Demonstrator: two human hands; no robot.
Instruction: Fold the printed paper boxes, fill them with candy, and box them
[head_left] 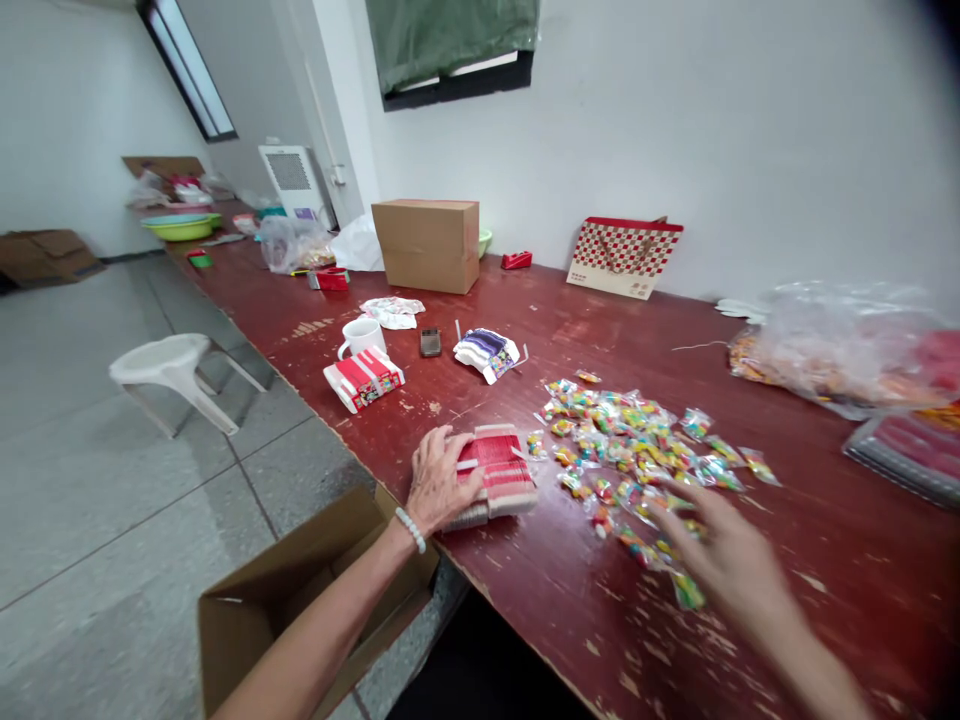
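My left hand (pixel 442 478) rests on a stack of red and white cards (pixel 499 472) near the table's front edge, fingers laid over its left side. My right hand (pixel 731 555) is blurred by motion and reaches flat toward a spread of small clear packets with colourful contents (pixel 634 440). Its fingers stretch out over the nearest packets. A second bundle of red and white cards (pixel 364 378) lies further left, beside a white mug (pixel 361 336).
The long red table (pixel 825 560) also carries a brown box (pixel 427 243), a phone (pixel 430 342), a purple-striped packet (pixel 487 352), a checked paper bag (pixel 624 257) and large plastic bags (pixel 840 345). An open carton (pixel 300 590) stands on the floor below. A white stool (pixel 176 370) is left.
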